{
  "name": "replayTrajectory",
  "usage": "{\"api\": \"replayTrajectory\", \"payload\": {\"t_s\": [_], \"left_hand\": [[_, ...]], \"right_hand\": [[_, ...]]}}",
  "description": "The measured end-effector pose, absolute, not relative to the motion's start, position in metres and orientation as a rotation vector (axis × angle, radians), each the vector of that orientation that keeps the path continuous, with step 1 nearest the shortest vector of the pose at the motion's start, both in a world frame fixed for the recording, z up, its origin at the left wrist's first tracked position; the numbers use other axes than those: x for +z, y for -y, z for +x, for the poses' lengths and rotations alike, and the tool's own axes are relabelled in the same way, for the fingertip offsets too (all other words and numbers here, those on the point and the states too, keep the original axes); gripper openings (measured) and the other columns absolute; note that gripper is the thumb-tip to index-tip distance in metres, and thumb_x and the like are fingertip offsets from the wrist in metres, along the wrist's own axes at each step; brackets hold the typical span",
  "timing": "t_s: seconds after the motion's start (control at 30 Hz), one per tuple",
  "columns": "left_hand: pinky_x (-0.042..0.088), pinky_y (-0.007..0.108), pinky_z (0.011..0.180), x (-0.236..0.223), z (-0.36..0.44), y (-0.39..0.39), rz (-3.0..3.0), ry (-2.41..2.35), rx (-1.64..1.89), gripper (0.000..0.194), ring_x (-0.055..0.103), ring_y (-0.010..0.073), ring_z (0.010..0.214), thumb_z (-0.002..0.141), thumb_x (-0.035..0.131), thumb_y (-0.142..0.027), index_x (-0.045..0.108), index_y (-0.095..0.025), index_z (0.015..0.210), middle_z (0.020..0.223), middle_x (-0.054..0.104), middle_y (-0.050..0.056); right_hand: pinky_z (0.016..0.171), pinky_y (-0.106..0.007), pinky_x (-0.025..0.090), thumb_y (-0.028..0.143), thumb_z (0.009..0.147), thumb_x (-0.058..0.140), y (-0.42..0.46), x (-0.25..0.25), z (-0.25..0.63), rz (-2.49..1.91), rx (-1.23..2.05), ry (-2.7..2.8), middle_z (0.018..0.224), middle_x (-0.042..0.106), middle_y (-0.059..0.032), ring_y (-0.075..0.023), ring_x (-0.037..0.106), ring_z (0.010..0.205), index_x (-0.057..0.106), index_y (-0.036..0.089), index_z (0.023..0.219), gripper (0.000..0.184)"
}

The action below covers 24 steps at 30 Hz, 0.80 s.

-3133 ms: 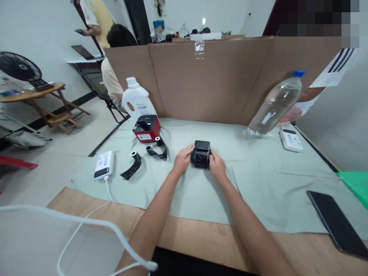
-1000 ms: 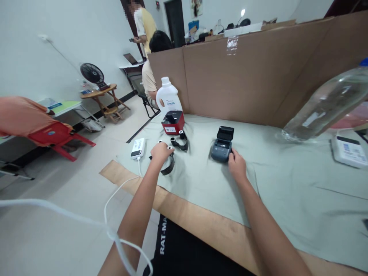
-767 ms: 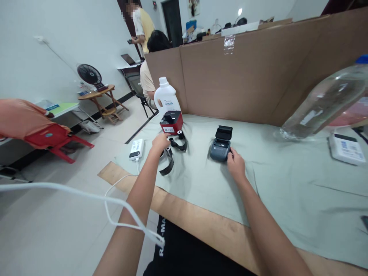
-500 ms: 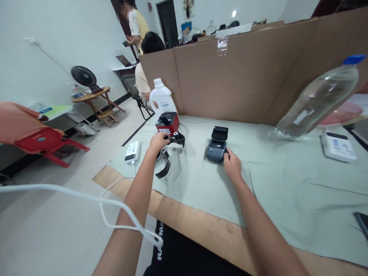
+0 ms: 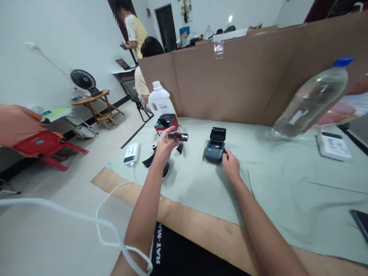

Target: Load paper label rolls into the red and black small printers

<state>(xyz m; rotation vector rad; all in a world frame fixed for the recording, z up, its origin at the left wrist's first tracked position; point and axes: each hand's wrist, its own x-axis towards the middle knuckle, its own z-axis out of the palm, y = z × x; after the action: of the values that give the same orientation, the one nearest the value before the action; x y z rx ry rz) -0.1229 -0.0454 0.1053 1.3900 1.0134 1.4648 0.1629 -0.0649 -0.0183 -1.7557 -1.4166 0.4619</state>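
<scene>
My left hand (image 5: 166, 145) is closed on a small roll of black tape (image 5: 178, 137), held above the cloth in front of a red and black box (image 5: 167, 121). A short dark end shows below that roll. Beneath my left wrist lie more black tape rolls (image 5: 166, 169), one with a white core and a loose strip, partly hidden by my forearm. A dark grey portable label printer (image 5: 214, 152) stands on the cloth with its lid raised. My right hand (image 5: 230, 164) grips the printer's right side; some fingers are hidden behind it.
A white jug (image 5: 162, 101) stands behind the box. To its left, a white power bank (image 5: 131, 153) trails a cable. A cardboard partition (image 5: 224, 84) lines the back. On the right are a large water bottle (image 5: 310, 101), another white device (image 5: 333, 145) and a dark phone-like object (image 5: 360, 222).
My left hand has lifted a black tape roll from beside the box and brought it slightly right, toward the printer. The other rolls have shifted on the cloth. My right hand stays at the printer.
</scene>
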Motion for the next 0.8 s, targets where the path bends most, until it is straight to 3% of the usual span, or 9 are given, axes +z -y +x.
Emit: {"api": "replayTrajectory", "payload": {"t_s": [0.1,0.27,0.47,0.63,0.8], "left_hand": [[0.058,0.040,0.092,0.094,-0.092,0.037,1.284,-0.929,1.439,0.077,0.070,0.0227,0.106,0.072,0.079,-0.054,0.052,-0.023,0.136,0.123,0.068,0.012],[0.058,0.037,0.089,0.077,-0.046,0.014,1.249,-0.837,1.267,0.061,0.069,0.0192,0.094,0.078,0.073,-0.058,0.066,-0.015,0.122,0.109,0.072,0.010],[0.055,0.037,0.090,0.073,-0.007,-0.013,1.818,-1.098,0.925,0.063,0.066,0.0188,0.092,0.081,0.073,-0.034,0.058,-0.019,0.141,0.108,0.071,0.006],[0.053,0.037,0.094,0.081,0.003,-0.036,2.032,-1.063,0.800,0.033,0.066,0.0239,0.105,0.082,0.070,-0.028,0.071,-0.016,0.113,0.113,0.072,0.009],[0.055,0.037,0.089,0.081,-0.008,-0.050,1.878,-1.053,0.827,0.060,0.069,0.0206,0.093,0.083,0.071,-0.029,0.053,-0.015,0.139,0.107,0.074,0.010]], "right_hand": [[0.098,-0.044,0.048,0.042,0.093,0.035,0.065,-0.019,0.163,-1.751,0.467,1.407,0.120,0.072,-0.0198,-0.0312,0.065,0.109,0.064,0.010,0.138,0.062],[0.099,-0.043,0.048,0.041,0.094,0.035,0.068,-0.017,0.163,-1.718,0.470,1.415,0.124,0.071,-0.0185,-0.0312,0.064,0.112,0.064,0.012,0.137,0.060],[0.098,-0.043,0.048,0.036,0.094,0.038,0.069,-0.014,0.162,-1.726,0.482,1.398,0.117,0.073,-0.0174,-0.0302,0.065,0.108,0.066,0.013,0.133,0.053],[0.099,-0.042,0.048,0.035,0.095,0.039,0.070,-0.014,0.162,-1.704,0.492,1.378,0.118,0.073,-0.0155,-0.0288,0.064,0.108,0.065,0.014,0.134,0.052],[0.089,-0.039,0.050,0.035,0.094,0.040,0.071,-0.012,0.162,-1.747,0.504,1.372,0.099,0.074,-0.0135,-0.0278,0.066,0.094,0.068,0.016,0.128,0.048]]}}
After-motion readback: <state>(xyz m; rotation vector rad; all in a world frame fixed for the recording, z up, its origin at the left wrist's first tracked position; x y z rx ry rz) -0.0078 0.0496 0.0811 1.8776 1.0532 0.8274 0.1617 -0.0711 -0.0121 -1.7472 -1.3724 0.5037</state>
